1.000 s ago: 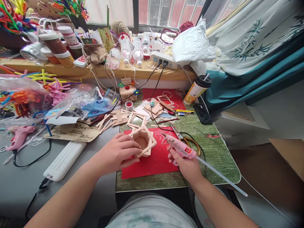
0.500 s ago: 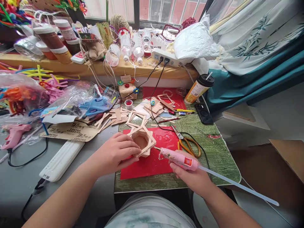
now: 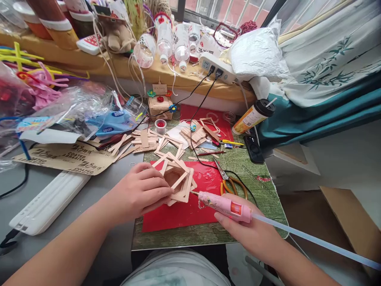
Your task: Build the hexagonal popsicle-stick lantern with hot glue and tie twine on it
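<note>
My left hand (image 3: pixel 144 190) is closed on the left side of a craft-stick box (image 3: pixel 187 186), built of stacked stick frames around a hollow middle. The box is tilted over a red sheet (image 3: pixel 166 219). In my right hand (image 3: pixel 250 232) is a pink hot glue gun (image 3: pixel 226 204), its metal nozzle at or very near the right edge of the box. A long translucent glue stick (image 3: pixel 315 242) sticks out of the gun's back end. My right fingers are partly hidden beneath the gun.
Orange-handled scissors (image 3: pixel 233 184) lie right of the sheet, beside a black cord. Behind the box are loose craft sticks (image 3: pixel 145 141), a small tub of red bits (image 3: pixel 160 126) and a finished-looking stick box (image 3: pixel 160 108). A drink cup (image 3: pixel 253 117) stands at the back right.
The camera view has shifted and come closer. The craft-stick box has turned and tipped in my left hand. The glue gun stays beside its right edge.
</note>
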A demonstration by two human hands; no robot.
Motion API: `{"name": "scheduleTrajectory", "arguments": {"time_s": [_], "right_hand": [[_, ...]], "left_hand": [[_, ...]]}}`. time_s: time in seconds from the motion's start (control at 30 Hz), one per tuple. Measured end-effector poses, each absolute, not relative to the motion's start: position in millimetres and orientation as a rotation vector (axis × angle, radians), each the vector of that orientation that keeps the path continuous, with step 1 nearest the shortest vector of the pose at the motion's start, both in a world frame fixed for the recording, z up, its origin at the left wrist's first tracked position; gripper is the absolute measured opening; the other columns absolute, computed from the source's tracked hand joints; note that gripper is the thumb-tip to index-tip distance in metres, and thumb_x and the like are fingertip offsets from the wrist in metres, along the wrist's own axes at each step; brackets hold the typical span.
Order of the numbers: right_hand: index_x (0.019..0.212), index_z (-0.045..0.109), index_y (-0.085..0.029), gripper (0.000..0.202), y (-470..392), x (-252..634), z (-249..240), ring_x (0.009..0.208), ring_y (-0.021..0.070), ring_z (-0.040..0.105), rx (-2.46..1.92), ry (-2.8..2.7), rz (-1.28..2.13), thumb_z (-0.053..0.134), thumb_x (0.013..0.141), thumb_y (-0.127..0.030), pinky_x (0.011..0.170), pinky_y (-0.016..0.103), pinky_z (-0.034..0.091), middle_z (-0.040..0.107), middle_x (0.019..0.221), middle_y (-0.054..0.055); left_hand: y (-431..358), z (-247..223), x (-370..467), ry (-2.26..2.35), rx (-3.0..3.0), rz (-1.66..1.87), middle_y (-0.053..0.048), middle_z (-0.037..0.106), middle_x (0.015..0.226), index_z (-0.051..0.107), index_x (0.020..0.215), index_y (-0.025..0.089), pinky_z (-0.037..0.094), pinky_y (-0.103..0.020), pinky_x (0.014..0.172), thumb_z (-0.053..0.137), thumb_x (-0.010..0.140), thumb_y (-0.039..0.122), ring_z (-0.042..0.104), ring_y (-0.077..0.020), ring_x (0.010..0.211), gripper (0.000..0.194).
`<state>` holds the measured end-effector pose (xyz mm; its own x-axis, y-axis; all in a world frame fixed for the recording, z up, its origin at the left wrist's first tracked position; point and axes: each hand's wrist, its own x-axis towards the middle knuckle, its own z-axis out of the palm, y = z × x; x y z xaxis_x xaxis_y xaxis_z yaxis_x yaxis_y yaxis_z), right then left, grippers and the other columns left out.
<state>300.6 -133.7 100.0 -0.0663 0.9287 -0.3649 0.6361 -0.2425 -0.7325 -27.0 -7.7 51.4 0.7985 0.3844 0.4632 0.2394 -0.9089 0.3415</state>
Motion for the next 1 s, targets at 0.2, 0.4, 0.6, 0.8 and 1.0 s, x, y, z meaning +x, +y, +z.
{"name": "scheduleTrajectory", "arguments": {"time_s": [0.2, 0.4, 0.6, 0.8, 1.0], "right_hand": [[0.120, 0.077, -0.027, 0.026, -126.0, 291.8, 106.3, 0.097, 0.0274, 0.074, -1.910, -1.750, 1.209, 0.066, 0.103, -0.042, 0.080, 0.036, 0.059, 0.078, 0.100, 0.005], [0.118, 0.080, -0.027, 0.025, -124.2, 285.0, 108.7, 0.095, 0.0291, 0.075, -1.924, -1.763, 1.205, 0.067, 0.101, -0.040, 0.086, 0.039, 0.062, 0.079, 0.092, 0.005], [0.119, 0.078, -0.026, 0.026, -124.7, 280.3, 109.7, 0.096, 0.0275, 0.073, -1.999, -1.721, 1.252, 0.063, 0.102, -0.039, 0.085, 0.038, 0.057, 0.079, 0.104, 0.006], [0.094, 0.071, -0.024, 0.022, -123.4, 277.0, 108.3, 0.081, 0.0221, 0.065, -1.998, -1.722, 1.319, 0.061, 0.102, -0.041, 0.073, 0.033, 0.049, 0.071, 0.088, 0.003], [0.090, 0.067, -0.023, 0.021, -124.1, 277.4, 106.0, 0.079, 0.0207, 0.063, -1.996, -1.701, 1.333, 0.061, 0.103, -0.039, 0.069, 0.032, 0.045, 0.071, 0.087, 0.002]], "left_hand": [[-6.5, 50.1, -28.1, 0.468, 2.665, 0.815, -0.004, 0.084, 0.111, 0.071, 0.124, 0.024, 0.041, -0.043, 0.104, 0.068, 0.108, 0.024, 0.073, -0.0215, 0.106, 0.016], [-6.6, 49.1, -28.6, 0.463, 2.653, 0.817, -0.003, 0.084, 0.110, 0.070, 0.122, 0.024, 0.040, -0.043, 0.103, 0.065, 0.110, 0.024, 0.072, -0.0205, 0.105, 0.014], [-7.6, 48.5, -26.7, 0.482, 2.641, 0.814, -0.003, 0.084, 0.109, 0.072, 0.121, 0.025, 0.040, -0.042, 0.103, 0.066, 0.109, 0.025, 0.073, -0.0211, 0.106, 0.013], [-7.8, 48.7, -26.4, 0.492, 2.646, 0.803, -0.002, 0.085, 0.110, 0.072, 0.120, 0.026, 0.041, -0.042, 0.102, 0.066, 0.109, 0.025, 0.073, -0.0212, 0.107, 0.013], [-8.1, 45.1, -27.4, 0.513, 2.641, 0.779, -0.002, 0.085, 0.109, 0.073, 0.123, 0.029, 0.043, -0.042, 0.103, 0.068, 0.107, 0.025, 0.074, -0.0215, 0.107, 0.017]]}}
